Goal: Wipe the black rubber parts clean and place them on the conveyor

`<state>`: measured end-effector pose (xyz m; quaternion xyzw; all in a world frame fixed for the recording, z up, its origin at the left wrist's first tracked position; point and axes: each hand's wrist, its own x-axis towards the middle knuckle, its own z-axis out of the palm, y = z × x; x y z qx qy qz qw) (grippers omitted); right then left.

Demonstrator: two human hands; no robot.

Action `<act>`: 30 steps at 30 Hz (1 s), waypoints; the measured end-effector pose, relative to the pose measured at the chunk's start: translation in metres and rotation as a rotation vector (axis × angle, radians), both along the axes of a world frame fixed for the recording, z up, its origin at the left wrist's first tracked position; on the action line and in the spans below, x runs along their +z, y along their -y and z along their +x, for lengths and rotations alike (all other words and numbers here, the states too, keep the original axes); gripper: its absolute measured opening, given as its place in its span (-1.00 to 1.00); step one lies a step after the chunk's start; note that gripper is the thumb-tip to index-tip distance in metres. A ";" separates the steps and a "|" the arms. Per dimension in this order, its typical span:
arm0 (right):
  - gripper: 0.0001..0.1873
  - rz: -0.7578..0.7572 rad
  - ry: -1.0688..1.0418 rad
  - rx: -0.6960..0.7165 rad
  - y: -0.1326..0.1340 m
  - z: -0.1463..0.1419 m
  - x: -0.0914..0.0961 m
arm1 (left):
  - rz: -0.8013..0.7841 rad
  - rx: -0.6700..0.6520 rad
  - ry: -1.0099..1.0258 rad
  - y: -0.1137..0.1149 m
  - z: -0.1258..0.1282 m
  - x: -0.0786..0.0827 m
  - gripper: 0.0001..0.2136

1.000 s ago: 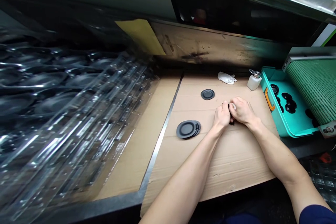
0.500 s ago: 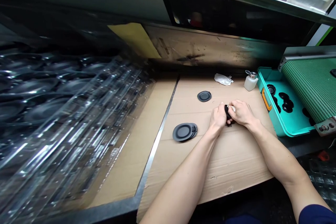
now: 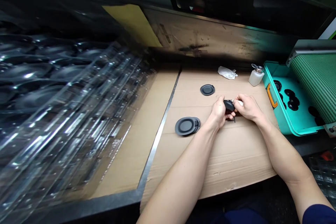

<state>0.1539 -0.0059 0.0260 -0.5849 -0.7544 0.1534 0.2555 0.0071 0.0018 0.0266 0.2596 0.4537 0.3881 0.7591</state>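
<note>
My left hand [image 3: 219, 111] is closed on the edge of a glossy black round part [image 3: 229, 105], which it holds just above the cardboard. Against the part's right side, my right hand [image 3: 246, 106] pinches a small white piece [image 3: 239, 103] that looks like cloth or tissue. Under the hands lies a dark thin item [image 3: 231, 120], mostly hidden. To the left, several flat dark oval discs [image 3: 185, 126] overlap in a stack. One single oval disc [image 3: 207, 90] rests farther back.
A crumpled white cloth [image 3: 227, 72] and a white pump bottle [image 3: 256, 76] stand at the back. On the right, a teal bin [image 3: 291, 130] holds several black round parts beside a green conveyor belt [image 3: 315, 77]. Stacked clear plastic trays [image 3: 86, 119] fill the left.
My hands have drawn slightly apart, and the black part has turned so that more of its glossy face shows. The whole view has shifted a little.
</note>
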 end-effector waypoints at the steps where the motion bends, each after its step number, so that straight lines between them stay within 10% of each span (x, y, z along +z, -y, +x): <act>1: -0.87 0.010 0.006 0.006 0.001 0.000 0.001 | 0.006 0.001 -0.006 0.000 0.000 0.000 -0.52; 19: -0.85 0.062 0.252 -0.054 0.005 -0.010 0.005 | 0.299 0.039 -0.277 0.003 0.007 -0.032 -0.49; 30: -0.77 0.032 0.274 -0.343 -0.003 0.027 0.004 | -0.237 0.148 0.447 -0.012 -0.032 0.002 -0.50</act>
